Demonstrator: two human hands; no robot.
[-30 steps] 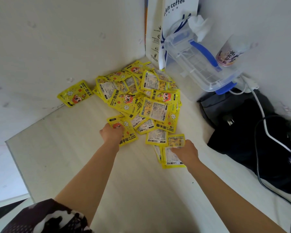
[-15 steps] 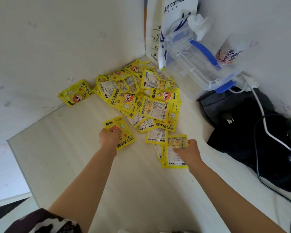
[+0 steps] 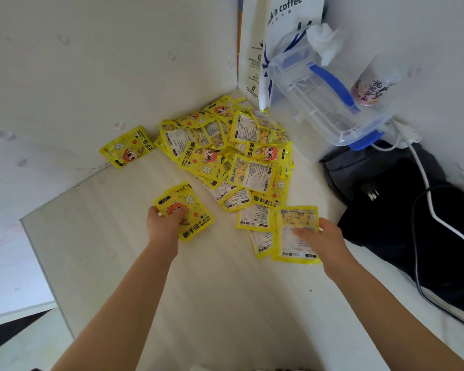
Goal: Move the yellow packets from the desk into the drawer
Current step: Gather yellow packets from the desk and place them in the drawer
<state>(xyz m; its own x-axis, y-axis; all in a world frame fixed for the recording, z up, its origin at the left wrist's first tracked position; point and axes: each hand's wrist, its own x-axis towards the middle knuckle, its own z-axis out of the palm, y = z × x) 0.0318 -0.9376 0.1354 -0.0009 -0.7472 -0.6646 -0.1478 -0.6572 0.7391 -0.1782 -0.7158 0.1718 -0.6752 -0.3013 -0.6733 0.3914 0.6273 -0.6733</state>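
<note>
A big pile of yellow packets (image 3: 233,153) is heaped in the back corner of the desk (image 3: 214,303), where the two walls meet. One lone packet (image 3: 127,146) is leaned against the left wall, apart from the pile.

A packet with a cartoon face (image 3: 184,211) is gripped by the left hand (image 3: 163,223). The fingers are curled over its near end, and the thumb is pressed on its left edge. Since a second ago, this packet has been pulled away from the pile and toward the left edge of the desk. Bare desk is now seen between it and the heap, where before it was touching the other packets.

Another packet, turned back side up (image 3: 298,234), is pinched by the right hand (image 3: 320,238). The thumb is laid on top and the other fingers are tucked under its right side. This packet has been lifted and slid a little nearer than before. More of its printed back is now shown. Two more packets are left just beside it on the left, flat on the desk.

The drawer is not seen.

A clear box with blue handles (image 3: 330,103) is set on the back right part of the desk. A black bag (image 3: 402,210) with a white cable (image 3: 423,178) over it is laid along the right edge.
</note>
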